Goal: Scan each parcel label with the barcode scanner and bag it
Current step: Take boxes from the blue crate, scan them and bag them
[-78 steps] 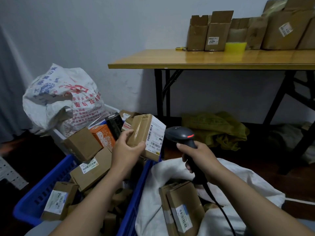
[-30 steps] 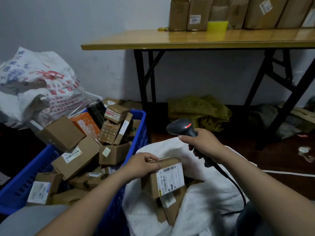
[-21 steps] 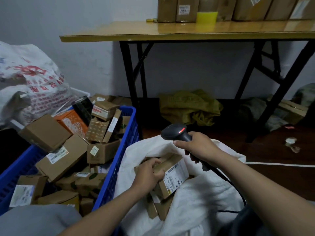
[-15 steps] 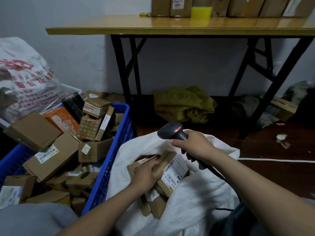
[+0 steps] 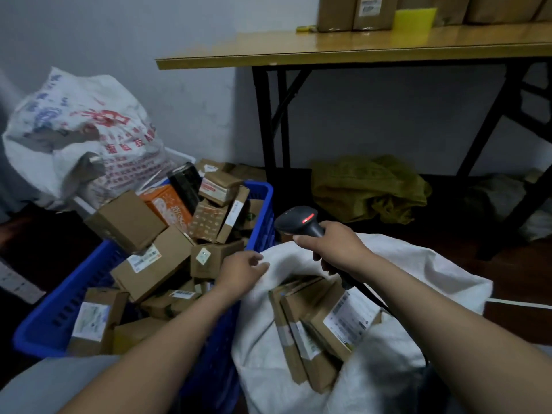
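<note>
Left hand (image 5: pixel 242 271): we find it empty, fingers relaxed, beside white bag (image 5: pixel 433 270).
Right hand (image 5: pixel 333 246): grips barcode scanner (image 5: pixel 294 221).

We see a wooden table (image 5: pixel 388 44) on black legs against the wall (image 5: pixel 179 31). On it sits a yellow block (image 5: pixel 415 17); beneath it lies a crumpled olive cloth (image 5: pixel 370 189); well left of it slumps a printed white sack (image 5: pixel 80 135).

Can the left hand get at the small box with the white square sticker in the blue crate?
Probably yes: the left hand is empty and right beside that box, with nothing between them.
</note>
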